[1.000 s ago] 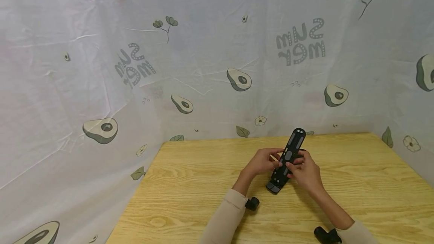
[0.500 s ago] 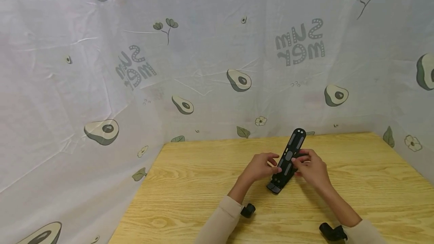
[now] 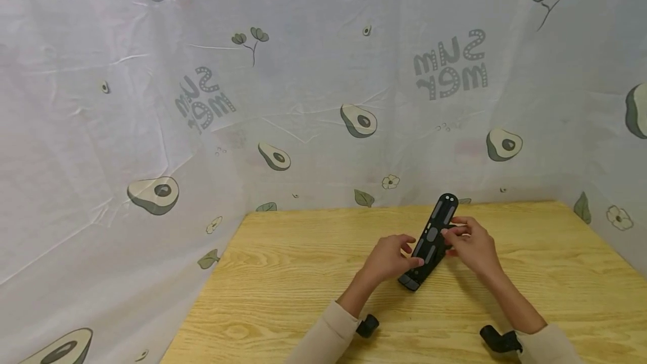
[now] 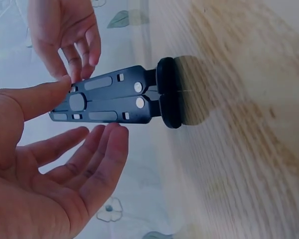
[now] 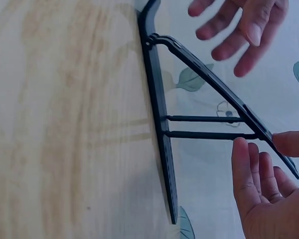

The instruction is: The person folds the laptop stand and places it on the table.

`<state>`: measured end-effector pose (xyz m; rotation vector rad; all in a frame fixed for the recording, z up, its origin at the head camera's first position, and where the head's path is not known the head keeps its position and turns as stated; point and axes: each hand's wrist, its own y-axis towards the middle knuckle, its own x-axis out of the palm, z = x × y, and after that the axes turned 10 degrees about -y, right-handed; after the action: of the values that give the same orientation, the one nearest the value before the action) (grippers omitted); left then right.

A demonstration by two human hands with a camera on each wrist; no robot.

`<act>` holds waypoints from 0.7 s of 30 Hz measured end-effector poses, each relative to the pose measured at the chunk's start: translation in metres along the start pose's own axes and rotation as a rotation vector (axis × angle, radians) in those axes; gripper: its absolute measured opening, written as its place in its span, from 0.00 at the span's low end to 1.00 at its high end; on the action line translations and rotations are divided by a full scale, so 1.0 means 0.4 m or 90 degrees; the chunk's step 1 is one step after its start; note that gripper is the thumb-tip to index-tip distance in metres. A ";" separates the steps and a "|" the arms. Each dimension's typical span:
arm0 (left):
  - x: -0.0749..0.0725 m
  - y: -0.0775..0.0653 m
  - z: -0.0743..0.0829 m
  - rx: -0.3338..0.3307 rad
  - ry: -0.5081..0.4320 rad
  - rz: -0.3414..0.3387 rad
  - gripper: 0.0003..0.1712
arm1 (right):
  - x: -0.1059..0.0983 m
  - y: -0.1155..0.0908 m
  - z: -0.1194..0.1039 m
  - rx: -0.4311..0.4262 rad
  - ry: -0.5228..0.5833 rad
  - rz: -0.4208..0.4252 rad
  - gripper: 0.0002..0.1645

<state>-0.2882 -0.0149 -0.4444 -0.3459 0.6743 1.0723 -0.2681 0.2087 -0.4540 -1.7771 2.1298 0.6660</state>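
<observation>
A black folding laptop stand (image 3: pixel 432 235) with grey pads stands on the table, slanting up and away. In the right wrist view its base (image 5: pixel 157 94) lies along the tabletop, and two thin struts (image 5: pixel 204 135) prop up the sloping top arm (image 5: pixel 209 77). The twin front lips (image 4: pixel 170 107) sit side by side near the wood. My right hand (image 3: pixel 474 247) pinches the top arm, thumb on the upper side and fingertips at a strut. My left hand (image 3: pixel 388 258), fingers spread and relaxed, hovers beside the lower half with its thumb near the edge.
The wooden table (image 3: pixel 283 274) reaches back to a pale curtain (image 3: pixel 303 72) printed with avocados, which also runs along both sides. Black wrist camera mounts (image 3: pixel 368 326) stick out from both beige sleeves (image 3: pixel 326 333).
My right hand has moved up and right along the stand. My left hand has eased off its middle and come down toward the lower end. The stand has hardly moved.
</observation>
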 end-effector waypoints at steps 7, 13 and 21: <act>0.004 -0.027 0.011 -0.004 0.003 -0.001 0.25 | -0.021 0.027 -0.002 -0.014 0.019 0.010 0.36; 0.026 -0.048 0.031 -0.012 -0.008 -0.060 0.24 | -0.032 0.051 0.001 -0.020 0.039 0.012 0.36; 0.072 -0.071 0.052 -0.044 -0.030 -0.154 0.27 | -0.037 0.074 -0.006 -0.016 0.053 -0.004 0.37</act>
<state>-0.2472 0.0041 -0.4493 -0.4494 0.5395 0.8721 -0.2939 0.2239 -0.4399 -1.8548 2.1776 0.6306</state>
